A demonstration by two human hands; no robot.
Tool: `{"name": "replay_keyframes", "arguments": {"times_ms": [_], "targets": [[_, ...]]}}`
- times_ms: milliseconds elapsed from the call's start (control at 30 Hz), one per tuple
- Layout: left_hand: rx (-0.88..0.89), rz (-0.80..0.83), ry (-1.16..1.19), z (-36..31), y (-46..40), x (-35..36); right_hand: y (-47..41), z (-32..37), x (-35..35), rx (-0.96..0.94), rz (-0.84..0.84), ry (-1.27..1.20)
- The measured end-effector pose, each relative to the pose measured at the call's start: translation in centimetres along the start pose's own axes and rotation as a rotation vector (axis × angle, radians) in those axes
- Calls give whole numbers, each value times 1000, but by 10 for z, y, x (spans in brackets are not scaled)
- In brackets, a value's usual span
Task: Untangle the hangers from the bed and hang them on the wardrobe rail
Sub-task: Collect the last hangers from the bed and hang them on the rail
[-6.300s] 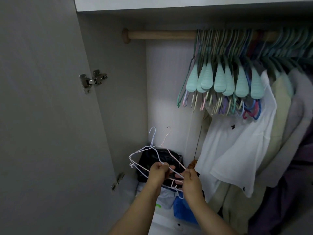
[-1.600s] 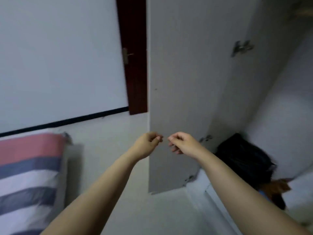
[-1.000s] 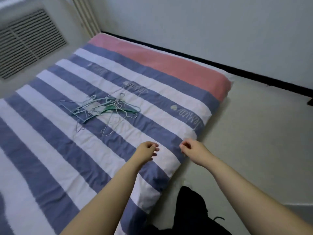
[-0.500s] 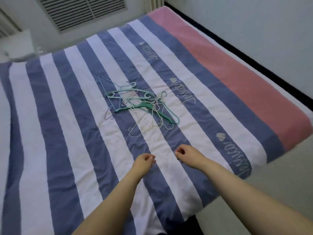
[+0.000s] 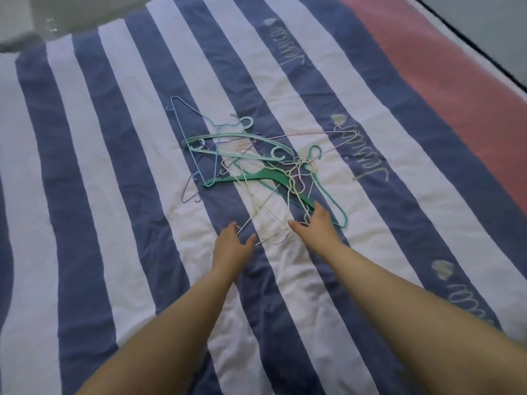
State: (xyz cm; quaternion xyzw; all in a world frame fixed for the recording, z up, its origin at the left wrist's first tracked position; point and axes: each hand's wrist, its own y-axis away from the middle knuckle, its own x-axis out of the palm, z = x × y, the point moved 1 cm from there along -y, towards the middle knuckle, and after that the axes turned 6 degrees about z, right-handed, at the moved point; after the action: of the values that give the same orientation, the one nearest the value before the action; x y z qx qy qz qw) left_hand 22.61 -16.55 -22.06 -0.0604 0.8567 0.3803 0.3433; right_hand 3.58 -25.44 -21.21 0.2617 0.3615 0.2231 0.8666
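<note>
Now both hands reach the tangled pile of hangers (image 5: 256,172) lying mid-bed on the striped duvet (image 5: 114,166). Left hand (image 5: 231,246) is spread open, empty; right hand (image 5: 318,228) rests loosely on the cream wire hangers (image 5: 268,212), gripping nothing yet. Picking-up step, I'd say: next needs one hanger teased free.

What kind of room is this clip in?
Most likely a bedroom: a bed with a blue, white and pink striped cover, a tangled pile of hangers on it, and a wall beside it.
</note>
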Motion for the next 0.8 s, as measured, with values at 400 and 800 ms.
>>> {"name": "replay_keyframes", "arguments": {"times_ms": [400, 800], "targets": [[95, -59, -443, -35, -207, -2, -183, -36, 24, 193, 220, 361], [-98, 16, -292, -50, -308, -19, -198, -63, 25, 100, 3, 368]]}}
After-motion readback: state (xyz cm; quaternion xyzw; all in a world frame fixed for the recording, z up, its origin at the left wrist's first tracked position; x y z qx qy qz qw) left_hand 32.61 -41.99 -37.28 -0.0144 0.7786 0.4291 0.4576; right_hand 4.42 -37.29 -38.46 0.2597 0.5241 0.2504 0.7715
